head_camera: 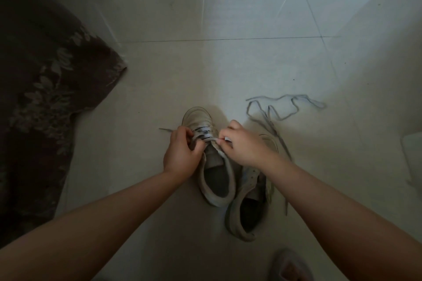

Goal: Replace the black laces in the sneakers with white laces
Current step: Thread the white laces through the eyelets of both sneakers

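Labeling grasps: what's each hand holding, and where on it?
Both hands pinch the white lace on the left sneaker: left hand at the left eyelet row, right hand near the lace's tip on the right side.

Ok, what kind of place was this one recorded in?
Probably a home, on the floor of a room: glossy pale floor tiles, a dark floral fabric at the left, and worn sneakers with a loose lace beside them.
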